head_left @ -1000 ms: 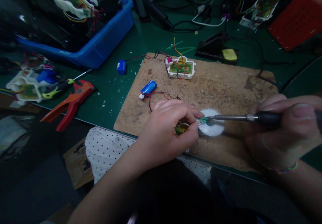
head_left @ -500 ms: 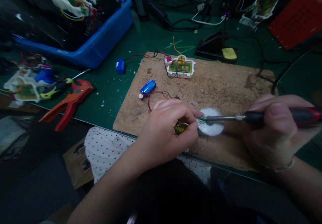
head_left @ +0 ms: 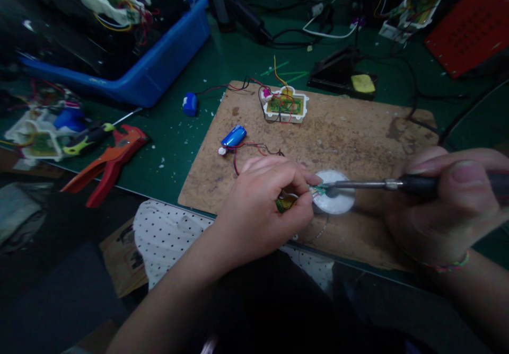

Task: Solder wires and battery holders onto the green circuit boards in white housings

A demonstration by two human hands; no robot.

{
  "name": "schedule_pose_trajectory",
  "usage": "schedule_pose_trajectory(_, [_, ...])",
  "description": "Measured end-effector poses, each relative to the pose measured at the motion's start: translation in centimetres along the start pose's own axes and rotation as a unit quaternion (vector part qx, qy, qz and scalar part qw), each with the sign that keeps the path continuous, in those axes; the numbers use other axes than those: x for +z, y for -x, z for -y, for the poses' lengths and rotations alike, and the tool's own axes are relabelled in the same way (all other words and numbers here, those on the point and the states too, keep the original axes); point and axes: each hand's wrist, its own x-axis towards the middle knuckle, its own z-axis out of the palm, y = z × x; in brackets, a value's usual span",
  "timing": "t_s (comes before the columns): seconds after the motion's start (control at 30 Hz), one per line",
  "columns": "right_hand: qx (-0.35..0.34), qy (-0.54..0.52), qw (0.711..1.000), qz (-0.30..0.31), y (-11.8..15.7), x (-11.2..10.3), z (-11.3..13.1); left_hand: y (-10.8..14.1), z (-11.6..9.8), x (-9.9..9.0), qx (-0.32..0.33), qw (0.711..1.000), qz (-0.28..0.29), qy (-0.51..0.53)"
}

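Note:
My left hand [head_left: 270, 200] rests on the brown board, its thumb and fingers pinched on a small green circuit board [head_left: 318, 189]. Most of that piece is hidden by the fingers. Under it lies a white, ring-shaped spool [head_left: 340, 204]. In my right hand [head_left: 441, 211] is a soldering iron [head_left: 368, 184], held almost level and pointing left. Its tip is over the spool, close to the circuit board; whether they touch I cannot tell. Beyond my left hand lies a blue battery [head_left: 234, 136] with red and black wires.
A white housing with a circuit board [head_left: 285, 107] sits at the brown board's [head_left: 350, 131] far side. Behind it is an iron stand with a yellow sponge [head_left: 362, 83]. To the left are red cutters [head_left: 115, 158], a screwdriver [head_left: 89, 138] and a full blue bin [head_left: 159, 62].
My right hand has shifted a little to the right, drawing the soldering iron's tip slightly away from the circuit board. My left hand has stayed in place.

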Motion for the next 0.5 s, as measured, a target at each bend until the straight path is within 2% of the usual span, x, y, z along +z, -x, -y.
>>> schedule_pose_trajectory(0.1, [0.012,0.01,0.999,-0.041,-0.19,0.19,-0.12,-0.04,0.02,0.03,0.001,1.0,-0.001,0.0])
schedule_pose_trajectory(0.5, [0.043,-0.009,0.999,-0.031,-0.79,0.2,-0.31,0.01,0.0,0.03,0.002,1.0,0.001,-0.002])
